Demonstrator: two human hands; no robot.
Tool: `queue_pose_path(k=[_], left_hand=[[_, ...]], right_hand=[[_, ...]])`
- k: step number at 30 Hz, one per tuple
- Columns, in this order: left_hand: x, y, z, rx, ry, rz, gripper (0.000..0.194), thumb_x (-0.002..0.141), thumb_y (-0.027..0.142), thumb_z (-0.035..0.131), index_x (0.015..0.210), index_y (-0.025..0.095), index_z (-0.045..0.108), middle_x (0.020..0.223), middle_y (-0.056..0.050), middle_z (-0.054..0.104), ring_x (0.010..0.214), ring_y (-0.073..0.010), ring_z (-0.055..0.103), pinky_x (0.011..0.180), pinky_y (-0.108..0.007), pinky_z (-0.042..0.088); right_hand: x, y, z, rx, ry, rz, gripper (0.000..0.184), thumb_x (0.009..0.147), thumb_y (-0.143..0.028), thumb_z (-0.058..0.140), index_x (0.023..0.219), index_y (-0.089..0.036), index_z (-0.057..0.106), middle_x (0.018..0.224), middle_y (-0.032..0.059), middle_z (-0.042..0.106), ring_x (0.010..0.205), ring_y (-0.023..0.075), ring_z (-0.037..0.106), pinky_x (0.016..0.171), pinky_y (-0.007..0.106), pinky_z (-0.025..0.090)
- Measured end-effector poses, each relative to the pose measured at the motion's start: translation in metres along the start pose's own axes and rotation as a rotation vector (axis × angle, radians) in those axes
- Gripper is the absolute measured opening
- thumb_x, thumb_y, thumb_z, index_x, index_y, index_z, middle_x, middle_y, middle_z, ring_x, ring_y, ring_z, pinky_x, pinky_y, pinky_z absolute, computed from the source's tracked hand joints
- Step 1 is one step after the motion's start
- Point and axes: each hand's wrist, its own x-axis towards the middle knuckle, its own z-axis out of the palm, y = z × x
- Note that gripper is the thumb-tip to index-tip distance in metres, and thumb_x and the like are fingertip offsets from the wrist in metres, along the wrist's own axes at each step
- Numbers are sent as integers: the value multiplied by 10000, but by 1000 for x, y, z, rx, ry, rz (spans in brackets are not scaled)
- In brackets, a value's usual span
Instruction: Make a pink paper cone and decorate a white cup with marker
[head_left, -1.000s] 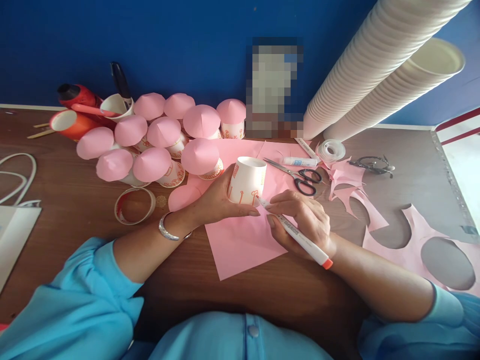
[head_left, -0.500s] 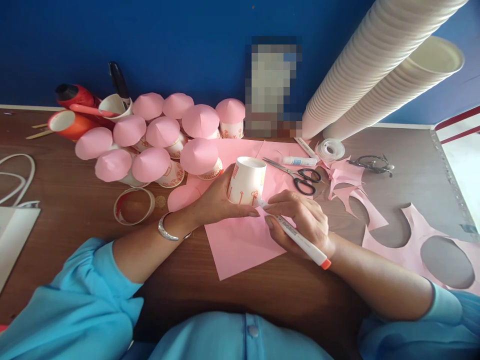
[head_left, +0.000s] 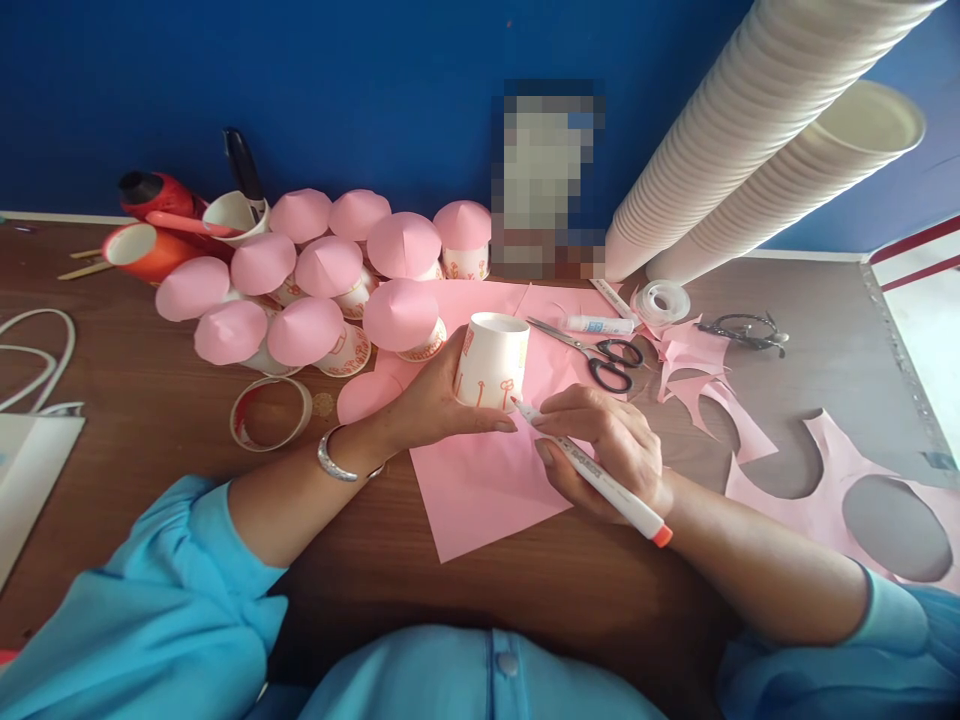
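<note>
My left hand (head_left: pixel 435 395) is wrapped round a white paper cup (head_left: pixel 491 360) that stands on a pink paper sheet (head_left: pixel 487 480) on the brown table. Small orange drawings run along the cup's lower wall. My right hand (head_left: pixel 604 445) pinches a white marker with an orange end (head_left: pixel 600 475), its tip touching the cup's lower right side. A silver bangle (head_left: pixel 334 460) sits on my left wrist.
Several cups capped with pink paper cones (head_left: pixel 322 280) cluster behind the left hand. Scissors (head_left: pixel 600 355), a glue tube (head_left: pixel 600 323), a tape roll (head_left: pixel 664 298) and pink offcuts (head_left: pixel 825 470) lie to the right. Two long stacks of white cups (head_left: pixel 750 150) lean at the back right. Another tape ring (head_left: pixel 268 412) lies left.
The marker tip has shifted slightly along the cup's lower wall. Both hands otherwise stay in place.
</note>
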Motion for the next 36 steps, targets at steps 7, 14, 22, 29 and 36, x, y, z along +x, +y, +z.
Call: queue_pose_path(k=[7, 14, 22, 29, 36], left_hand=[[-1, -4, -3, -108, -7, -45, 871, 662, 471, 974, 1373, 238, 529, 1171, -95, 656, 1061, -275, 637, 840, -378, 560], [-1, -2, -3, -159, -14, -53, 870, 649, 515, 976, 1365, 250, 560, 1153, -92, 666, 1050, -277, 647, 840, -389, 562], [-3, -5, -4, -208, -51, -71, 898, 685, 490, 966, 1430, 267, 518, 1228, -95, 660, 1103, -276, 643, 871, -380, 554], [-5, -3, -5, -183, -95, -110, 940, 709, 421, 957, 1497, 270, 468, 1402, -142, 624, 1285, -354, 605, 935, -443, 563], [-6, -9, -5, -182, -30, -103, 935, 687, 433, 965, 1478, 306, 483, 1301, -91, 638, 1254, -327, 610, 949, -419, 558]], right_hand=[[0, 0, 1, 11, 9, 3, 200, 945, -124, 629, 1130, -196, 612, 833, 46, 707, 719, 185, 727, 608, 292, 615], [-1, 1, 2, 2, 25, -1, 210, 947, -137, 640, 1145, -203, 615, 846, 44, 716, 730, 189, 729, 617, 297, 618], [1, 0, 1, 3, 11, -16, 205, 951, -131, 643, 1141, -198, 607, 837, 42, 716, 741, 184, 738, 634, 290, 626], [0, 0, 0, 2, 0, -1, 253, 924, -115, 655, 1156, -208, 613, 841, 31, 725, 732, 185, 735, 629, 286, 615], [-1, 2, 0, 12, 11, -1, 211, 954, -144, 636, 1155, -202, 607, 854, 48, 708, 732, 189, 730, 608, 295, 612]])
